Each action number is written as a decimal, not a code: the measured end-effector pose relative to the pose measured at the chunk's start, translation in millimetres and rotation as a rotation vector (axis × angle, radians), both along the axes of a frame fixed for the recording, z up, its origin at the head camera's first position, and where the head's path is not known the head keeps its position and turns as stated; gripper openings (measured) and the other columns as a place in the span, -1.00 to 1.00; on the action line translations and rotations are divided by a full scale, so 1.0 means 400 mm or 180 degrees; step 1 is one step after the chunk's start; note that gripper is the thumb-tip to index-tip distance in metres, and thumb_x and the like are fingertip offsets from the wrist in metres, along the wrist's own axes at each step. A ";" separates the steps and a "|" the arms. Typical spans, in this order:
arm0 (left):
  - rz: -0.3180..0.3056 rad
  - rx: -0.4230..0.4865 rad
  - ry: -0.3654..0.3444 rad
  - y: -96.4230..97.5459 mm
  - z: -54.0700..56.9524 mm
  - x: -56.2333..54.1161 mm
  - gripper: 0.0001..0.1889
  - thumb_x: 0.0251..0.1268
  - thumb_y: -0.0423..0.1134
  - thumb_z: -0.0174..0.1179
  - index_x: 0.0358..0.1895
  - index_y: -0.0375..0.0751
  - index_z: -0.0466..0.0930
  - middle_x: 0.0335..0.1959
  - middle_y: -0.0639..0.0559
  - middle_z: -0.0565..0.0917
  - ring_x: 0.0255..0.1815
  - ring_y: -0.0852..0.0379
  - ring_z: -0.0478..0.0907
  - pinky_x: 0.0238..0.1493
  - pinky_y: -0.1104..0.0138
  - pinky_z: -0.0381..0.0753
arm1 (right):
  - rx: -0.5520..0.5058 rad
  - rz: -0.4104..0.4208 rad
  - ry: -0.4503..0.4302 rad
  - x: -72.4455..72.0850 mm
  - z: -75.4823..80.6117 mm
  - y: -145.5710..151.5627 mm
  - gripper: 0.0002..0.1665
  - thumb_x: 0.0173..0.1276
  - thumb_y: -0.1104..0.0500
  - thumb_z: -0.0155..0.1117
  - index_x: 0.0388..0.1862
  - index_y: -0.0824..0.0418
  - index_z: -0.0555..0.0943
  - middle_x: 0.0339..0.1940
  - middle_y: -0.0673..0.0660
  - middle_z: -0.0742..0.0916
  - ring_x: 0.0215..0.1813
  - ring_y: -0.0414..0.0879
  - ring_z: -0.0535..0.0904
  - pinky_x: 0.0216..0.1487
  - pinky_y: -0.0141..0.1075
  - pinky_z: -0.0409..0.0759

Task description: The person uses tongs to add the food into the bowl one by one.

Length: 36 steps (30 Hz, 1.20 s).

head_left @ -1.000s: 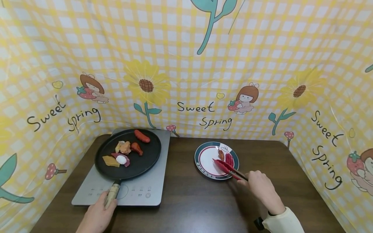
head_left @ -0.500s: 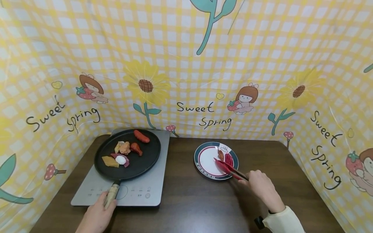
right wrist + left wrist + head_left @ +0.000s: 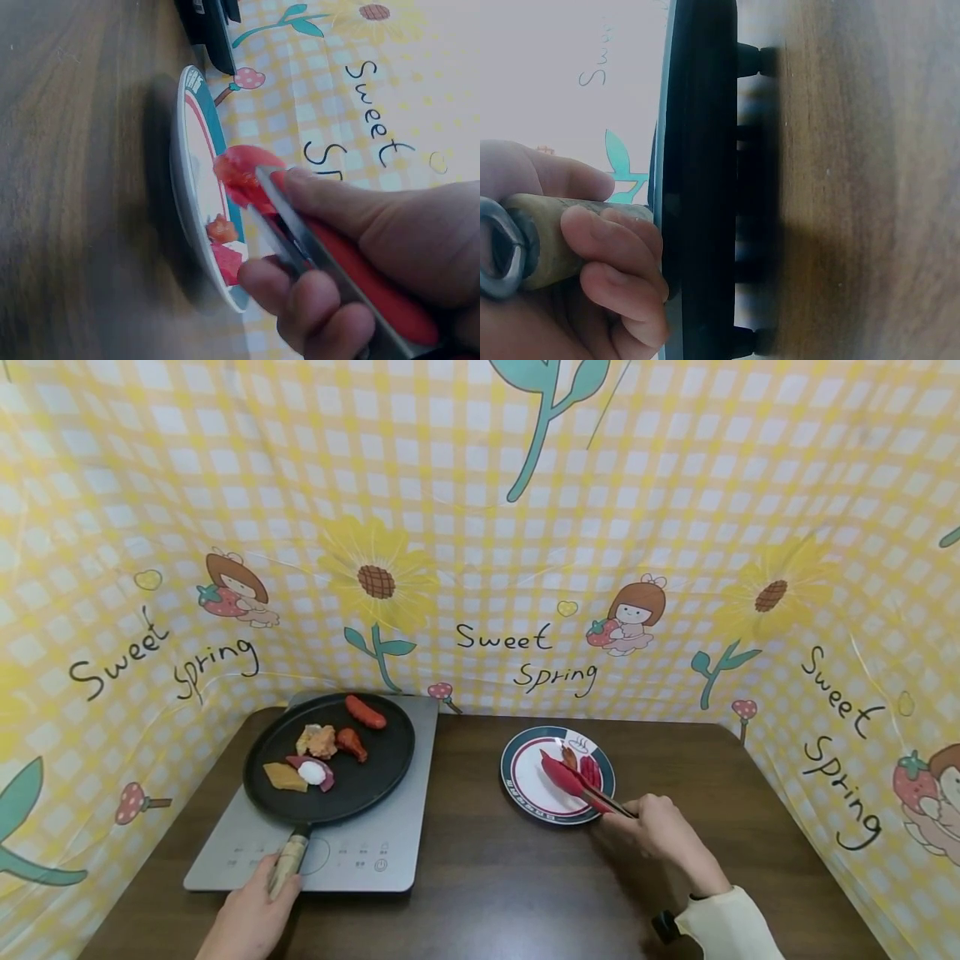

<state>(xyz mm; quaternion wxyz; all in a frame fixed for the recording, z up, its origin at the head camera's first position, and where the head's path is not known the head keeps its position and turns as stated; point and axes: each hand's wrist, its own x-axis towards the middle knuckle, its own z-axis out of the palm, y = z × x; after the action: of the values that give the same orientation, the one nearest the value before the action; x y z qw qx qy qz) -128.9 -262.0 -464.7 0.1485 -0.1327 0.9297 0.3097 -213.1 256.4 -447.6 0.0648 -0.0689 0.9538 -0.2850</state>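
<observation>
My left hand [image 3: 251,910] grips the pale handle [image 3: 288,862] of a round black frying pan [image 3: 375,777]; the left wrist view shows its fingers curled round that handle [image 3: 547,240]. My right hand [image 3: 662,833] holds red-tipped metal tongs [image 3: 564,775] over a white plate [image 3: 525,789] with a dark green rim. In the right wrist view, an orange-red food piece [image 3: 234,174] appears between the tong tips, which are pressed together. On the plate lie a brownish-orange piece [image 3: 221,227] and a red piece [image 3: 590,770].
The pan sits on a silver induction cooktop [image 3: 397,860]. In it lie a sausage [image 3: 365,712], a drumstick [image 3: 351,744], a breaded lump [image 3: 321,741], a yellow slice [image 3: 285,776] and a purple-and-white piece [image 3: 311,772]. Patterned cloth [image 3: 487,560] stands behind the brown table [image 3: 480,860].
The tongs' tips have come together and shifted slightly up and left over the plate. My right hand has turned a little. My left hand and the pan stay as they were.
</observation>
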 end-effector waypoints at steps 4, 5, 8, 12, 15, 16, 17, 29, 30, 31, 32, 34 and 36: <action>0.0002 -0.0005 -0.0002 0.000 0.001 0.000 -0.24 0.38 0.12 -0.13 0.29 -0.57 0.04 -0.13 -0.50 0.47 -0.37 -0.09 0.41 -0.35 0.10 0.42 | -0.0220 0.0034 -0.0116 -0.011 -0.015 0.005 -0.59 0.30 -0.06 0.26 -0.59 0.20 0.61 -0.80 -0.02 0.50 -0.82 -0.21 0.32 -0.75 -0.35 0.28; 0.0003 -0.0009 -0.0004 0.000 0.001 -0.001 -0.24 0.38 0.12 -0.13 0.29 -0.57 0.04 -0.13 -0.50 0.47 -0.37 -0.09 0.41 -0.34 0.10 0.43 | -0.0239 0.0030 -0.0128 -0.014 -0.019 0.006 -0.57 0.31 -0.07 0.25 -0.60 0.21 0.61 -0.80 -0.02 0.51 -0.82 -0.21 0.32 -0.75 -0.35 0.29; 0.0013 -0.0007 -0.0019 -0.001 -0.001 -0.002 -0.23 0.38 0.13 -0.12 0.29 -0.57 0.04 -0.12 -0.51 0.46 -0.36 -0.09 0.41 -0.34 0.09 0.43 | -0.0354 -0.0022 -0.0219 -0.022 -0.030 0.006 -0.57 0.32 -0.08 0.24 -0.57 0.23 0.62 -0.78 0.01 0.52 -0.82 -0.19 0.33 -0.75 -0.35 0.30; 0.0033 -0.0013 -0.0010 -0.001 -0.001 -0.004 -0.24 0.37 0.12 -0.12 0.30 -0.55 0.04 -0.10 -0.51 0.46 -0.35 -0.09 0.42 -0.33 0.09 0.43 | -0.0551 -0.0108 -0.0322 -0.030 -0.041 0.001 -0.59 0.33 -0.09 0.22 -0.48 0.23 0.66 -0.75 0.05 0.55 -0.81 -0.17 0.34 -0.76 -0.36 0.29; 0.0034 -0.0022 0.0005 -0.001 -0.001 -0.006 -0.24 0.37 0.12 -0.11 0.31 -0.53 0.05 -0.09 -0.51 0.46 -0.34 -0.09 0.43 -0.33 0.09 0.43 | -0.0655 -0.0151 -0.0330 -0.032 -0.046 -0.005 -0.60 0.33 -0.08 0.21 -0.44 0.23 0.67 -0.72 0.08 0.57 -0.81 -0.17 0.35 -0.78 -0.36 0.29; 0.0032 -0.0022 0.0008 -0.001 -0.002 -0.006 -0.24 0.37 0.13 -0.11 0.31 -0.53 0.05 -0.09 -0.51 0.46 -0.34 -0.09 0.43 -0.33 0.09 0.43 | -0.0677 -0.0165 -0.0328 -0.032 -0.048 -0.007 -0.59 0.33 -0.08 0.22 -0.44 0.24 0.68 -0.72 0.08 0.58 -0.81 -0.17 0.35 -0.78 -0.36 0.29; 0.0029 -0.0021 0.0012 -0.001 -0.003 -0.006 -0.24 0.37 0.13 -0.11 0.31 -0.53 0.05 -0.09 -0.50 0.47 -0.34 -0.09 0.43 -0.33 0.10 0.43 | -0.0700 -0.0180 -0.0327 -0.032 -0.049 -0.010 -0.59 0.32 -0.09 0.22 -0.44 0.24 0.68 -0.71 0.09 0.58 -0.81 -0.16 0.36 -0.78 -0.36 0.29; -0.0003 -0.0090 0.0020 0.003 -0.001 0.000 -0.23 0.38 0.11 -0.13 0.28 -0.59 0.04 -0.05 -0.58 0.43 -0.27 -0.19 0.49 -0.30 0.03 0.45 | -0.0879 -0.0466 -0.0556 -0.026 -0.044 -0.042 -0.55 0.32 -0.10 0.23 -0.45 0.28 0.66 -0.68 0.14 0.60 -0.78 -0.15 0.37 -0.73 -0.37 0.27; -0.0018 -0.0105 0.0024 0.002 0.000 0.000 -0.23 0.38 0.12 -0.13 0.28 -0.60 0.04 -0.04 -0.60 0.42 -0.25 -0.22 0.50 -0.29 0.02 0.45 | -0.0878 -0.0478 -0.0568 -0.025 -0.044 -0.044 -0.55 0.31 -0.10 0.23 -0.44 0.28 0.66 -0.68 0.14 0.60 -0.77 -0.15 0.37 -0.73 -0.37 0.27; -0.0027 -0.0112 0.0021 0.002 0.001 -0.001 -0.23 0.38 0.12 -0.14 0.28 -0.60 0.04 -0.02 -0.60 0.42 -0.23 -0.23 0.51 -0.28 0.01 0.45 | -0.0863 -0.0484 -0.0559 -0.024 -0.044 -0.046 -0.55 0.31 -0.11 0.22 -0.44 0.28 0.66 -0.68 0.13 0.59 -0.78 -0.15 0.37 -0.73 -0.37 0.27; -0.0032 -0.0118 0.0020 0.001 0.002 -0.002 -0.22 0.38 0.13 -0.14 0.29 -0.60 0.04 -0.01 -0.60 0.41 -0.22 -0.23 0.51 -0.28 0.02 0.46 | -0.0855 -0.0486 -0.0551 -0.022 -0.044 -0.049 -0.55 0.32 -0.10 0.22 -0.46 0.28 0.65 -0.70 0.12 0.59 -0.78 -0.15 0.36 -0.74 -0.37 0.27; -0.0026 -0.0111 -0.0002 0.000 0.000 -0.006 -0.22 0.38 0.13 -0.14 0.29 -0.59 0.04 0.00 -0.60 0.41 -0.22 -0.22 0.51 -0.28 0.02 0.46 | -0.0826 -0.0477 -0.0529 -0.018 -0.042 -0.051 -0.52 0.32 -0.11 0.21 -0.51 0.28 0.64 -0.73 0.11 0.57 -0.79 -0.15 0.36 -0.74 -0.37 0.27; -0.0007 -0.0083 -0.0010 0.001 -0.002 -0.007 -0.24 0.38 0.12 -0.13 0.29 -0.58 0.05 -0.03 -0.58 0.44 -0.28 -0.16 0.50 -0.32 0.05 0.45 | -0.0793 -0.0457 -0.0513 -0.014 -0.038 -0.052 -0.49 0.32 -0.12 0.21 -0.56 0.29 0.63 -0.77 0.09 0.55 -0.79 -0.16 0.35 -0.75 -0.37 0.26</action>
<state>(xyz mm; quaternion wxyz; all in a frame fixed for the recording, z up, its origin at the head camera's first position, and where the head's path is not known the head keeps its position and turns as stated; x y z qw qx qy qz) -131.6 -261.6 -465.7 0.1485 -0.1340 0.9336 0.2973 -218.8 235.6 -462.9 0.1115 0.0150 0.9053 -0.4096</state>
